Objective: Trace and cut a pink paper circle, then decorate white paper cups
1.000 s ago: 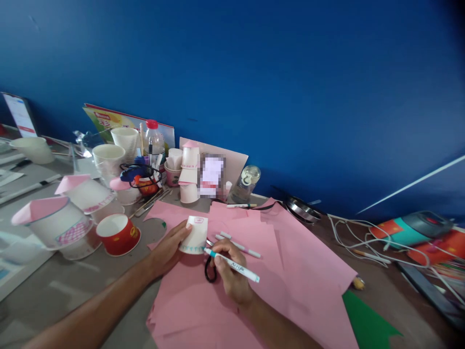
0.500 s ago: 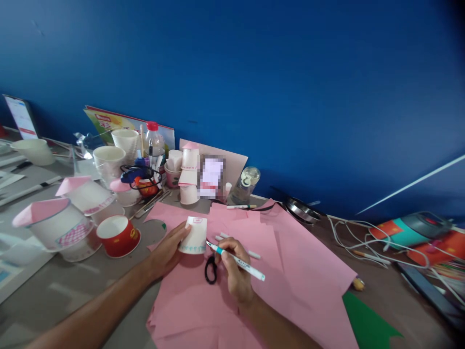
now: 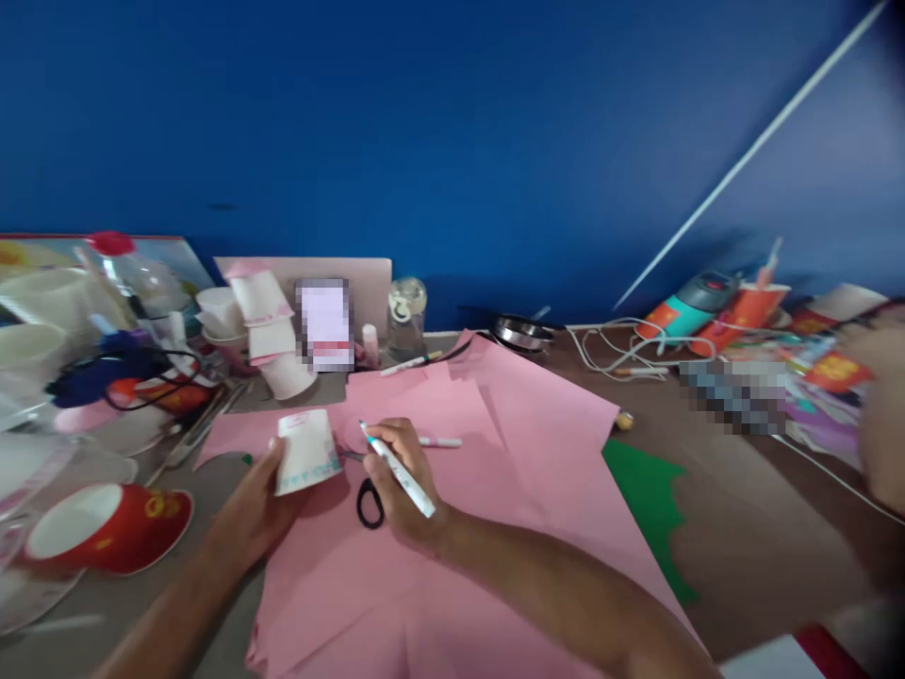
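Note:
My left hand [image 3: 265,500] grips a white paper cup [image 3: 308,451], upside down and slightly tilted, over pink paper [image 3: 452,585]. The cup carries a teal pattern along its lower rim and a small pink drawing near its top. In my right hand [image 3: 406,486] is a white marker [image 3: 400,471] with a teal band; its tip points up and left, apart from the cup. Black-handled scissors [image 3: 370,504] lie on the paper between my hands, blades partly hidden. Another marker [image 3: 439,442] rests on the paper behind my right hand.
A red paper cup [image 3: 120,528] and several white cups stand on the left. At the back are stacked decorated cups [image 3: 265,325], a phone [image 3: 325,325] and a glass jar [image 3: 407,316]. Green paper [image 3: 647,509], white cables [image 3: 600,349] and another person's arm [image 3: 887,415] are on the right.
The view has swung to the right, bringing another person's arm into sight. The marker tip has moved away from the cup's side. Both hands keep their holds.

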Demonstrator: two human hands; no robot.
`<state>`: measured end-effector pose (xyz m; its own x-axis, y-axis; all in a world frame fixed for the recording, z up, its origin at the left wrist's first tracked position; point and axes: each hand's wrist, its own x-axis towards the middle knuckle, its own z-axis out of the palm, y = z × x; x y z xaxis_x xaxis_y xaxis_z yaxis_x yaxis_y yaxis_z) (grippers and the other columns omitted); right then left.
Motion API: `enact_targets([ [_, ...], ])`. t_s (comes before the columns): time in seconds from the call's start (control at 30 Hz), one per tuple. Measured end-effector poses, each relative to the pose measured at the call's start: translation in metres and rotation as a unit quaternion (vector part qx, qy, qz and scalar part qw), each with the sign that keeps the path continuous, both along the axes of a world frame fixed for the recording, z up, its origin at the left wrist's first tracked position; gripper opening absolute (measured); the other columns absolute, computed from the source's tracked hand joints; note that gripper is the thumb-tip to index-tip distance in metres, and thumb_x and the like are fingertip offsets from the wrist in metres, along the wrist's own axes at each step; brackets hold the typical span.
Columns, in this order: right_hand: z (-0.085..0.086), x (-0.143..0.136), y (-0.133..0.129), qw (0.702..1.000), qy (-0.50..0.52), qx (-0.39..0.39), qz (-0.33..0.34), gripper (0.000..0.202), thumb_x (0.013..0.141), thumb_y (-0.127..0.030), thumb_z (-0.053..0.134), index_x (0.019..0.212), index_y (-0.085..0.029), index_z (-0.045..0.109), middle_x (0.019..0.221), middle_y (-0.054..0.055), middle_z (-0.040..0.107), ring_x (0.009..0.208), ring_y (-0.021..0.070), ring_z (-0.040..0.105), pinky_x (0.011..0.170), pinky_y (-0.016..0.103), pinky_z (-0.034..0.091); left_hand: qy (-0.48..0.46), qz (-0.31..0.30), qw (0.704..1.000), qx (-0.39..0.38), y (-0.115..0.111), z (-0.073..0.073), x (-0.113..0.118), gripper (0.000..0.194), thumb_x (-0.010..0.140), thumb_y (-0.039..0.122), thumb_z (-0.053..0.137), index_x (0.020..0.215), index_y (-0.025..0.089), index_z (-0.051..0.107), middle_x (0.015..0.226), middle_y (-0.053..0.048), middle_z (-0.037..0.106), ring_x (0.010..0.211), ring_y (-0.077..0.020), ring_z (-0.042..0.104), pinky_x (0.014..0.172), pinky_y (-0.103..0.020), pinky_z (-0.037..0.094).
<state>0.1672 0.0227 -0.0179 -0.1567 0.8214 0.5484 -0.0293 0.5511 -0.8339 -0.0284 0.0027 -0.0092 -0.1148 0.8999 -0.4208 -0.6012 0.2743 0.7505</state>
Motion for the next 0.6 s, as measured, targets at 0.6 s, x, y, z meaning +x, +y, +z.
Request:
enact_targets([
  [0.6,0.001,0.0,0.004,0.996,-0.063,0.068,0.004,0.029,0.091,-0.026,0.054,0.118,-0.02,0.058,0.106,0.01,0.053,0.102,0.0215,0.058,0.086,0.034,0.057,-0.051,0.153,0.981,-0.106,0.007,0.043,0.035,0.051,0.101,0.037,0.026,0.139,0.014,0.049,0.084,-0.007,0.078,0.074,-0.0188,0.072,0.087,-0.035,0.058],
])
